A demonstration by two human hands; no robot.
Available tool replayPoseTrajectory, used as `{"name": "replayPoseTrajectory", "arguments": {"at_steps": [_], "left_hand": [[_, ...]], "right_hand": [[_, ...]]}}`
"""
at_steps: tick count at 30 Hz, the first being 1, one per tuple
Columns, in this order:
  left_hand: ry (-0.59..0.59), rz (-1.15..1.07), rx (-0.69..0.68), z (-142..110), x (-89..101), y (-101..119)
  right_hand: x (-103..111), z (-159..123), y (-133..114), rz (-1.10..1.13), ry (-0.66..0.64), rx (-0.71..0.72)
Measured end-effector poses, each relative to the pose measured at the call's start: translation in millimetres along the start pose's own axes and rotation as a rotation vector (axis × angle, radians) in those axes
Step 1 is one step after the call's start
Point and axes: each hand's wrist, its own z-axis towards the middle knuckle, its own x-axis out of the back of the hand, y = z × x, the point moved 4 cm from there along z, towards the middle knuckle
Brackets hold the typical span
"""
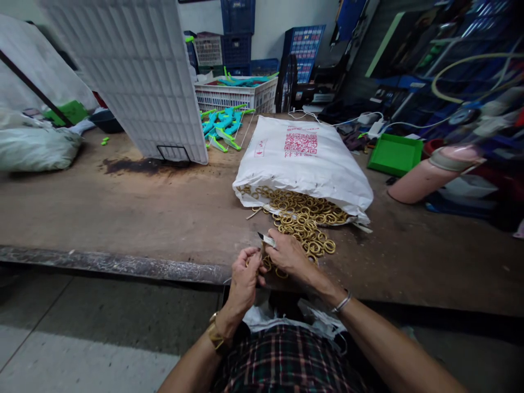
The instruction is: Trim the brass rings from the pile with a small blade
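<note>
My right hand (287,254) is closed around a small knife (268,240) with a dark tip and a pale body, pointing up and left. Just left of it, my left hand (244,277) is closed in a pinch, with a bit of a gold ring (248,262) showing between the fingers. Both hands meet close together above the table's front edge. Beyond them, a heap of gold rings (303,226) spills from the open mouth of a white sack (270,158) with red print. Fingers hide where the blade and ring meet.
A white ribbed panel (164,82) stands upright on the wooden table (123,218). Behind are turquoise and green plastic pieces (225,125) and a white crate (262,95). To the right are a green tray (395,153) and a leaning pink bottle (426,177).
</note>
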Motion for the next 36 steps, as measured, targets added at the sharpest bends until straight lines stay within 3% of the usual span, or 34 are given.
{"name": "replayPoseTrajectory", "arguments": {"at_steps": [7, 13, 18, 22, 36], "left_hand": [[-0.007, 0.195, -0.080, -1.4, -4.5, -0.4], [-0.005, 0.222, -0.103, -3.4, -5.2, 2.9], [-0.060, 0.167, -0.054, -2.0, -3.7, 1.4], [-0.110, 0.082, 0.033, -3.4, -4.0, 5.1], [-0.298, 0.102, 0.131, -9.5, -13.2, 1.7]], "right_hand": [[-17.1, -13.7, 2.4, 0.351, 0.006, -0.063], [-17.2, -19.1, -1.0, 0.402, 0.063, -0.023], [-7.2, -23.4, -5.3, 0.491, 0.084, 0.050], [-4.6, -25.9, -7.9, 0.541, -0.009, 0.174], [-2.6, -37.0, 7.7, 0.711, 0.015, 0.075]]}}
